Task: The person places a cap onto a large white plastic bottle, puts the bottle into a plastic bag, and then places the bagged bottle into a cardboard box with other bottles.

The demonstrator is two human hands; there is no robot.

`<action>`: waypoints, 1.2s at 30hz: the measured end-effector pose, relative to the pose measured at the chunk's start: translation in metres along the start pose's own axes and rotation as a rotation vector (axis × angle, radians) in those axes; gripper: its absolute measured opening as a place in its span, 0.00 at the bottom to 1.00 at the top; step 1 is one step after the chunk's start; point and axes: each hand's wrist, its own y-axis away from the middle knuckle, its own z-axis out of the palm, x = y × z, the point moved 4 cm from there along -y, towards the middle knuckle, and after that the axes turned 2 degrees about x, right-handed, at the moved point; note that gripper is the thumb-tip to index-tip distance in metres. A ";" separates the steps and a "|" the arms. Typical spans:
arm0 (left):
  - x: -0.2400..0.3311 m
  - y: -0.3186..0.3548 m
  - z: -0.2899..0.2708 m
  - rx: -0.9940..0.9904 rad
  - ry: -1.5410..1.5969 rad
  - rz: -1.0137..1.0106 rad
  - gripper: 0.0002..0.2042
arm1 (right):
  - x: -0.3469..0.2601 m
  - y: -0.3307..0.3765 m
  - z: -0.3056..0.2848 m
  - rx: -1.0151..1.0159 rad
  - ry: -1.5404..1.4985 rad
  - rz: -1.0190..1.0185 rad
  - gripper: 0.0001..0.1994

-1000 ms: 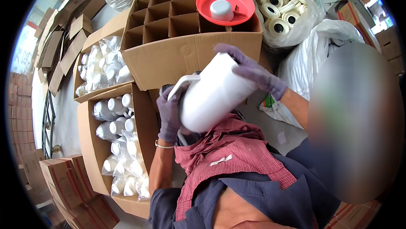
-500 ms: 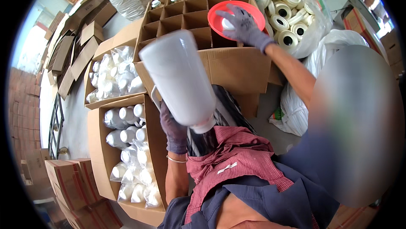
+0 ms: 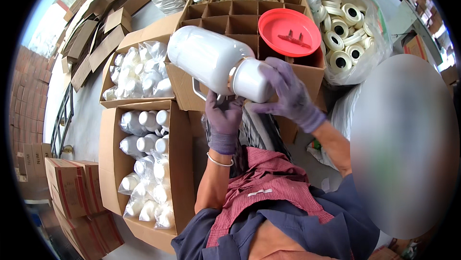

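Note:
A glossy white vacuum jug (image 3: 206, 55) lies tilted sideways in front of me, its lid end toward the right. My left hand (image 3: 224, 120), gloved in purple-grey, is closed under the jug beside its handle (image 3: 198, 88). The white cup-shaped lid (image 3: 252, 80) is at the jug's neck, next to a gold-coloured band (image 3: 231, 78). My right hand (image 3: 293, 94), gloved too and slightly blurred, has its fingers and thumb round the lid's end. Beyond it, a red plastic bowl (image 3: 285, 17) sits on the divided carton and contains small dark-red pieces (image 3: 294, 40).
The divided carton (image 3: 230, 7) has white-capped bottles in its far row. Cartons at left hold bagged white items (image 3: 139, 72) and white lidded jugs (image 3: 161, 147). A clear bag (image 3: 384, 43) of cream rings stands at right. Flattened cardboard (image 3: 86, 43) lies far left.
The jug has swung from upright-leaning to nearly sideways, lid end rightward. My right hand has left the bowl and come to the lid. The white piece in the bowl is gone from there.

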 end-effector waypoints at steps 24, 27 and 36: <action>0.109 0.027 -0.067 0.137 -0.925 0.108 0.19 | 0.222 -0.007 -0.007 -0.353 0.482 0.552 0.15; 0.089 0.057 -0.135 0.211 -0.898 -0.004 0.17 | 0.268 -0.003 0.024 -0.706 0.617 0.507 0.17; 0.083 0.063 -0.139 -0.141 -1.379 0.012 0.15 | 0.273 -0.016 0.018 -0.170 -0.704 1.019 0.19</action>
